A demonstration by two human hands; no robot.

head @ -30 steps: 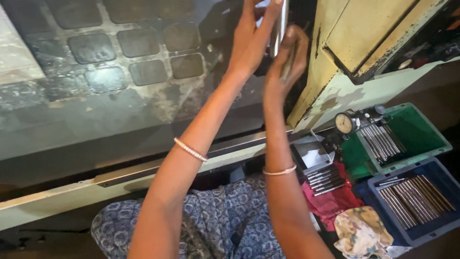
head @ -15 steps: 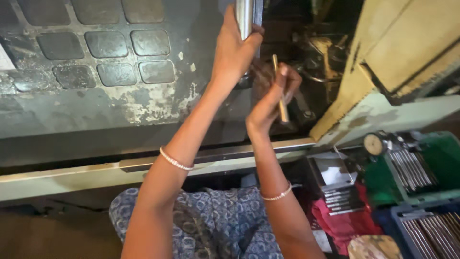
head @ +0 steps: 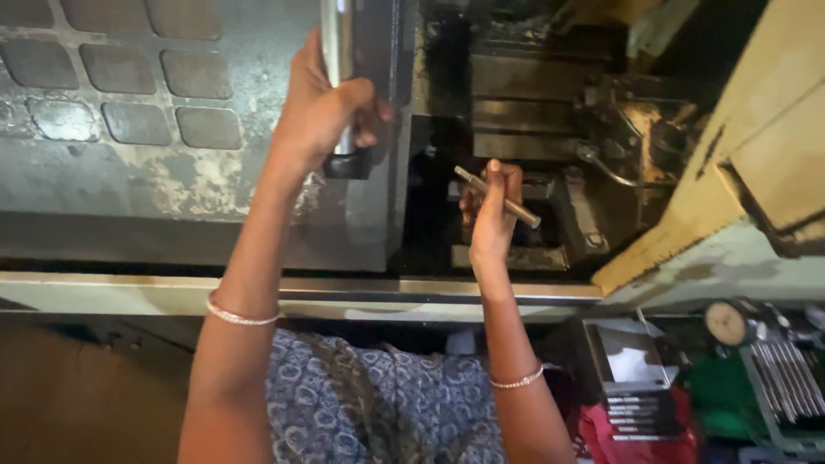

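My left hand [head: 322, 112] is wrapped around the shiny vertical handle [head: 338, 51] of the grey sliding machine door [head: 172, 129]. My right hand [head: 491, 210] holds a thin metal rod [head: 498, 197] slantwise in its fingers, in front of the dark opening of the machine [head: 533, 129]. Inside the opening I see grimy metal parts and a curved hose [head: 610, 167]. Both wrists wear thin bangles.
A cream machine housing [head: 756, 172] flanks the opening on the right. Below right lie a dial gauge [head: 729, 322], a green tray of metal rods [head: 786, 378], a red cloth [head: 636, 434] and a small metal box [head: 629, 361]. My patterned blue clothing fills the bottom middle.
The door has slid left with my left hand on its handle, exposing the machine's interior. My right hand has come down off the door and now holds the rod before the opening.
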